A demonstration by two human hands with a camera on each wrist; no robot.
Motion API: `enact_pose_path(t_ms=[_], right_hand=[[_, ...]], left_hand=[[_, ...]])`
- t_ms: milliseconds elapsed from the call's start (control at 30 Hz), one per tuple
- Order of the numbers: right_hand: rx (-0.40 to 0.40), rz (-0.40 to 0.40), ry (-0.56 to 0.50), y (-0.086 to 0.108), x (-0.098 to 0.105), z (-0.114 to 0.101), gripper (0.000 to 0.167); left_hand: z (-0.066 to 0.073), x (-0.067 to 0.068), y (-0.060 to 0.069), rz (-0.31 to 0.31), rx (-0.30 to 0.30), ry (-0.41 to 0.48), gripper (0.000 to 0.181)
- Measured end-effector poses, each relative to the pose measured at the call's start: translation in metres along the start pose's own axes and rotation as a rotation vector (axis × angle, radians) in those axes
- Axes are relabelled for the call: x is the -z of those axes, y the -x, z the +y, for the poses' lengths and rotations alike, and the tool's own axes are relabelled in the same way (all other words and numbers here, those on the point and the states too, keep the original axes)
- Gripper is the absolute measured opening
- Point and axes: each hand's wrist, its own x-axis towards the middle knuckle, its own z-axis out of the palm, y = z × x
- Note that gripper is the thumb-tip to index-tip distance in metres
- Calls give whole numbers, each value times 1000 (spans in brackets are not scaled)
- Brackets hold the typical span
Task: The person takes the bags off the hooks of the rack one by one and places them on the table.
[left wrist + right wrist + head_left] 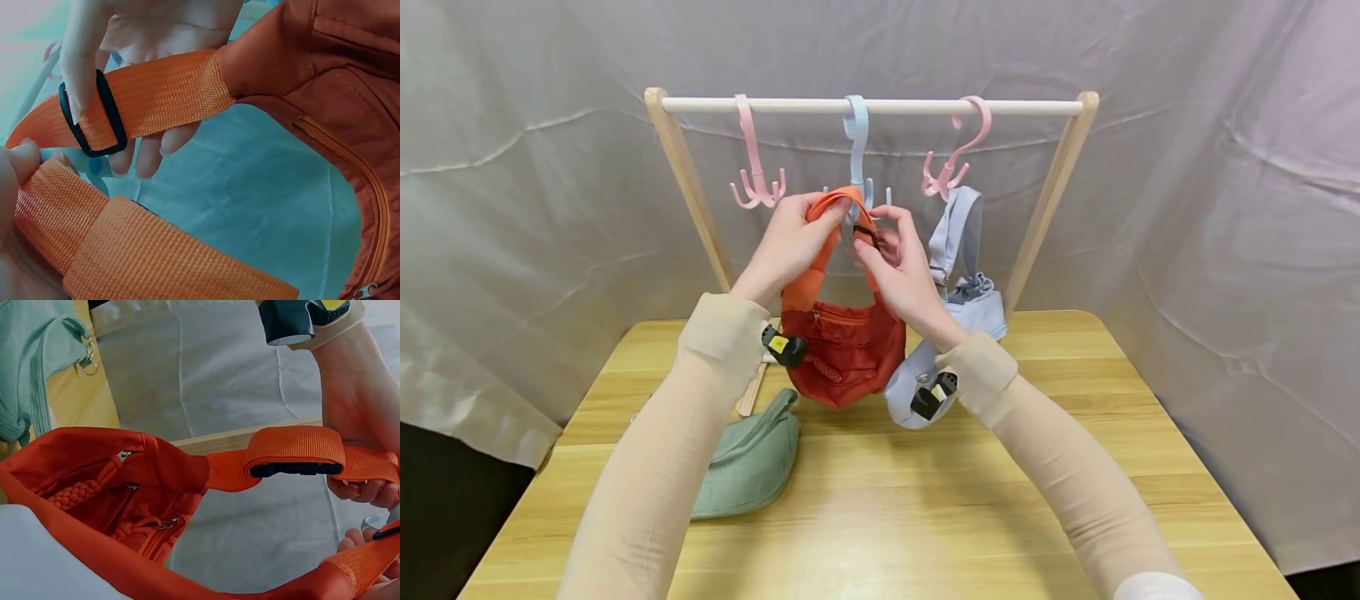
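Observation:
A red-orange shoulder bag [850, 358] hangs in front of the rack from its orange strap [156, 94]. My left hand [790, 242] grips the top of that strap, thumb in front, close to the light blue hook [857, 146]. Against the other side of the loop, my right hand [910, 271] pinches the strap by its black slider buckle [114, 115], with several fingers behind the webbing. Zips and braided pulls [78, 495] show on the bag's front. Whether the strap touches a hook prong is hidden by the hands.
A white rail [700, 106] on wooden legs carries the blue hook between a pink hook [752, 167] at left and another pink hook [973, 137] at right. A pale blue bag [973, 312] hangs on the right one. A green bag [752, 467] lies on the wooden table [925, 517].

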Motion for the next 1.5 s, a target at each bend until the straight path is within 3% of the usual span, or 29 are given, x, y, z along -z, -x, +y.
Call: enact_pose_path(t_ms=[233,333,533,700,967,1267,1500], right_hand=[[-24,36,-105,-3,-1,-2,55],[-33,50,-102,-5,0,-3,62],[-44,41,-76,-10,1,-4,46],[-61,41,-130,-13,0,-4,31],[-19,33,-120,-14,1,-3,25],[9,0,-105,-10,2,-1,26],[32,-2,-77,-9,0,-1,27]], left_hand=[[2,2,-3,-14,5,2,31],[3,5,-4,-36,9,3,30],[5,12,-6,-80,46,13,29],[4,15,-6,-73,92,18,33],[4,16,-7,-90,119,67,38],[-2,20,-2,-54,45,111,26],[-1,27,2,-128,31,163,27]])
